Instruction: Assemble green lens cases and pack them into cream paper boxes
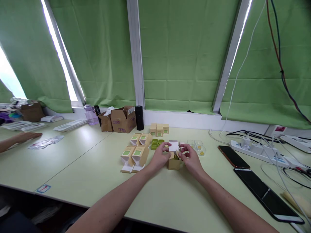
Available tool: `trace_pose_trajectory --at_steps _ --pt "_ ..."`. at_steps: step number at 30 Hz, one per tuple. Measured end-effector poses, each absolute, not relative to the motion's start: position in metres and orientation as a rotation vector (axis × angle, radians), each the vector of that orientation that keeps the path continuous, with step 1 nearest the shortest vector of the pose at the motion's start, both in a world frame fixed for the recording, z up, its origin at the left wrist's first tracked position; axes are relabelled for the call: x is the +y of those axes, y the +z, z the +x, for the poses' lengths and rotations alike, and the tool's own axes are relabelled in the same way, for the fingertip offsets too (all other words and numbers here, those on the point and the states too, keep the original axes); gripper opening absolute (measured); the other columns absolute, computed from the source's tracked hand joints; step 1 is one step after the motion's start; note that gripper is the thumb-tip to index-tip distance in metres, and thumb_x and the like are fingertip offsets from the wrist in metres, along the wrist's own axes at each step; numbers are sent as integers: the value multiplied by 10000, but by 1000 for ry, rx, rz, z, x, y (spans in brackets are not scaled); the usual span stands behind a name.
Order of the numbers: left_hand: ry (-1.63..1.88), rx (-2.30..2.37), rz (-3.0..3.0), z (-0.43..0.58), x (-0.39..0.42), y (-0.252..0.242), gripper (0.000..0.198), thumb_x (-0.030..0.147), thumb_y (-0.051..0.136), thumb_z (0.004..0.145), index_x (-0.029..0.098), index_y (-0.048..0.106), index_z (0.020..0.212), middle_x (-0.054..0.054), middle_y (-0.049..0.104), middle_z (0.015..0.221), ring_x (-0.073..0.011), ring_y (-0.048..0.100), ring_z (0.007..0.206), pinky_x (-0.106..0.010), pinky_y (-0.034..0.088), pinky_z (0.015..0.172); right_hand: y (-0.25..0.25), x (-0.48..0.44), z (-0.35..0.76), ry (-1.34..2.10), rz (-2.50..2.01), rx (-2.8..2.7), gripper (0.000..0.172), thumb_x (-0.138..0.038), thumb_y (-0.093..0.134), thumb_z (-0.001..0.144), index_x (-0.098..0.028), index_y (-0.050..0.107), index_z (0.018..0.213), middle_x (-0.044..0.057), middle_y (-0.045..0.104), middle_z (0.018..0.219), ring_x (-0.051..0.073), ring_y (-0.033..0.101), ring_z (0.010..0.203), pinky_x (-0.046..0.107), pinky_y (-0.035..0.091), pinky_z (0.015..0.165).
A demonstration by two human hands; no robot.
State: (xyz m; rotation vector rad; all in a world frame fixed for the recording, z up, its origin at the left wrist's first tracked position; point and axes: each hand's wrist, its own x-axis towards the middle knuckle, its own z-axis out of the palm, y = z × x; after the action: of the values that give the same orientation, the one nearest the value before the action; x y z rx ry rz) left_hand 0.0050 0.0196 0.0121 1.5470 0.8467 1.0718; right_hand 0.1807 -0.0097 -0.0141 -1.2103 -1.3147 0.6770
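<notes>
A small tan carton (174,163) stands upright on the pale green table (97,168) with its white top flap (173,146) raised. My left hand (160,157) grips the carton's left side, fingers curled at the flap. My right hand (190,158) pinches the right side near the top. Left of it lie several open tan cartons with green labels (135,154). Behind are green square pieces (156,143) and three closed small boxes (159,129). Clear plastic trays with yellow bits (199,147) sit just right of the hands.
Two brown cardboard boxes (121,119), a black cylinder (139,117) and a purple bottle (91,114) stand at the back. Two phones (232,156) (266,194), a power strip (255,149) and cables lie at the right. Another person's hand (23,137) rests at far left.
</notes>
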Motion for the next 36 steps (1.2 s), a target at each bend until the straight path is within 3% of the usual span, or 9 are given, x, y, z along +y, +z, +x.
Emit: trace_pose_trajectory --at_steps 18,23,28,32,36 --pt "1094 857 1594 7 18 13 388 141 619 721 195 541 1098 -61 698 952 -179 646 831 -254 448 700 -12 -10 177 866 -1240 -1257 533 -432 656 692 -251 523 1175 9 523 992 129 524 625 238 348 469" --pt "1106 839 1588 6 19 10 448 130 612 735 220 480 1153 -50 683 991 -140 624 739 -239 433 652 -10 -10 177 871 -1250 -1265 538 -429 648 688 -252 515 1179 14 521 1005 127 524 625 233 340 463" --pt "1140 866 1565 5 18 8 506 136 638 742 243 427 1189 -44 673 1005 -144 636 798 -249 448 710 -11 -9 178 865 -1264 -1276 537 -439 630 700 -253 506 1188 14 507 1020 120 516 630 227 337 453" --pt "1127 841 1592 6 18 10 428 155 630 745 235 455 1128 -49 671 1010 -156 631 800 -250 434 679 -11 -9 177 855 -1255 -1278 534 -440 633 700 -251 505 1183 10 501 1011 117 513 631 225 345 455" --pt "1181 838 1665 8 21 9 286 145 615 737 210 524 1001 -65 667 1026 -211 638 988 -272 451 761 -12 -8 177 844 -1249 -1276 522 -433 640 702 -248 516 1174 7 508 1004 114 514 619 226 350 458"
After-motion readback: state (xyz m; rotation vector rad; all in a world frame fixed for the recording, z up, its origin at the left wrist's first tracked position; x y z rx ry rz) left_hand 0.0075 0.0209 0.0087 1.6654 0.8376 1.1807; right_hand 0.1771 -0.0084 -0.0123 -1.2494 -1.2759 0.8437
